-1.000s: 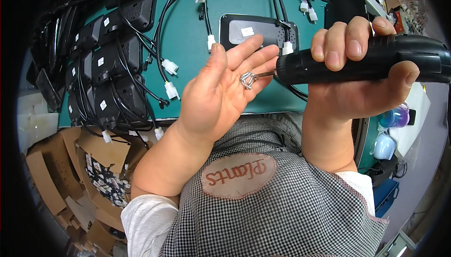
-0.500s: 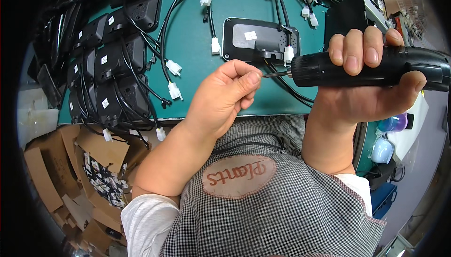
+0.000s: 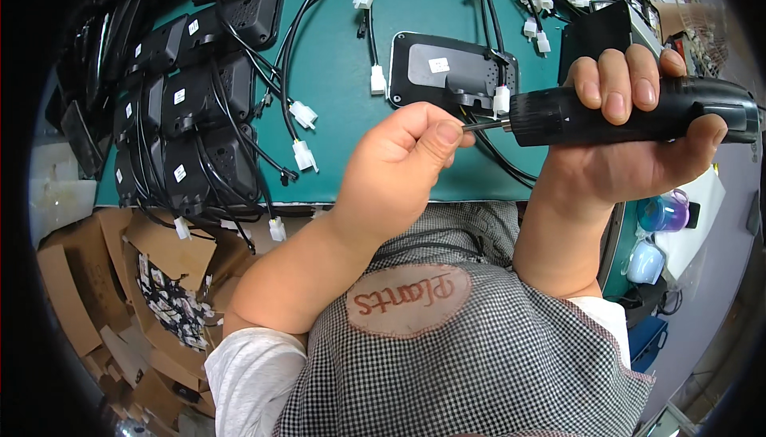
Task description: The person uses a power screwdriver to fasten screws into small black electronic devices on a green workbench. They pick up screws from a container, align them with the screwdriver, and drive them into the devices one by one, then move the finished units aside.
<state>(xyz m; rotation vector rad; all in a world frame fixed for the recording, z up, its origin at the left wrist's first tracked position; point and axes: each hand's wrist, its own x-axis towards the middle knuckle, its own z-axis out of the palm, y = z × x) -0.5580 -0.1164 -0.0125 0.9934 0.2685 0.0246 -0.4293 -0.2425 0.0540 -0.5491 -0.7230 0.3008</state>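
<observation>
My right hand [image 3: 630,110] is wrapped round a black electric screwdriver [image 3: 550,115], held level with its tip to the left. At that tip my left hand [image 3: 407,150] pinches the thin metal bit [image 3: 485,126] between thumb and forefinger. The bit's end is hidden by my fingers, so whether a screw sits there cannot be seen. Just beyond my hands a black plastic housing [image 3: 415,58] lies on the green table, with a grey panel and a white label. Black cables with a white connector [image 3: 501,102] run over its right side.
Similar black housings [image 3: 199,102] with cables stand in rows at the left on the green table [image 3: 327,146]. White connectors [image 3: 538,2] cluster at the far right. Below the table's left edge are open cardboard boxes [image 3: 72,293]. A purple-blue cup [image 3: 664,212] stands right of my right forearm.
My left hand has shifted slightly right along with the bit, and its fingertips now sit closer to the screwdriver's nose. The view has shifted a little.
</observation>
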